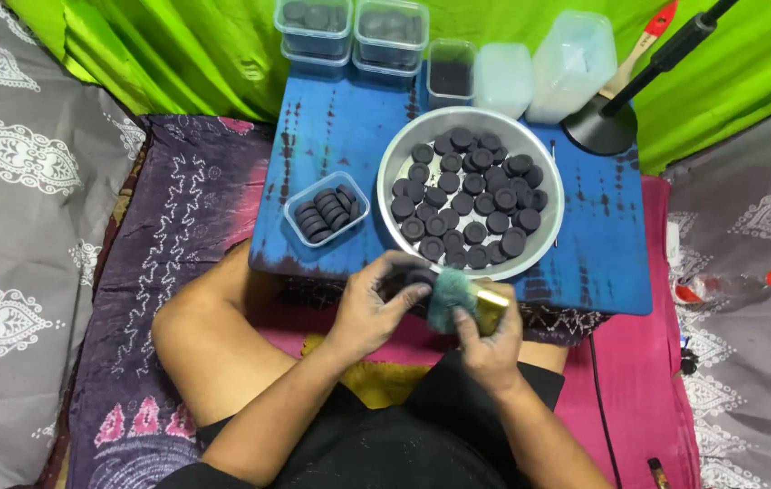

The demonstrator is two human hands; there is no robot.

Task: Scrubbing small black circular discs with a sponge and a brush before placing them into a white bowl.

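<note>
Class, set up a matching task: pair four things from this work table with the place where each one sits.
Things:
1. metal bowl
2. small tub
3. brush
4. black disc

Places:
A. in the left hand
B. left of the bowl
C. in the right hand
D. middle of the blue cloth

Pairs: 1-D, 2-B, 3-C, 4-A

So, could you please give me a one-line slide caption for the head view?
Left hand holds a dark disc against the right hand's brush, below a disc-filled metal bowl.
</note>
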